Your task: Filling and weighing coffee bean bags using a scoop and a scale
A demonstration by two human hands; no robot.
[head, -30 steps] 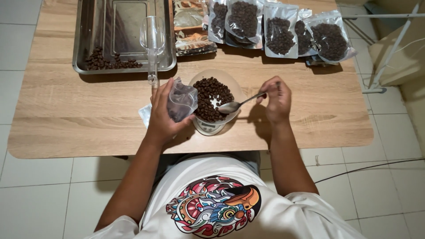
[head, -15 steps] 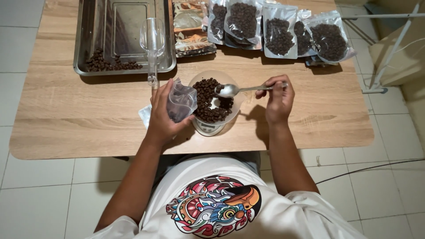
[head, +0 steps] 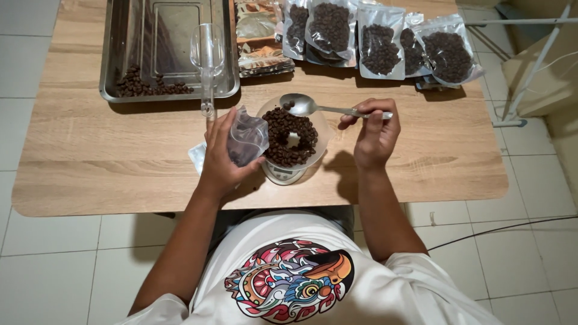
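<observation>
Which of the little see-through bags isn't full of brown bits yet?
The clear bag in the left hand, beside the bowl. The filled bags lie along the table's far edge.

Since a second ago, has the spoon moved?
Yes. The metal spoon, held in the right hand, has lifted out of the bowl of dark pieces and now sits at its far rim, toward the steel tray.
</observation>
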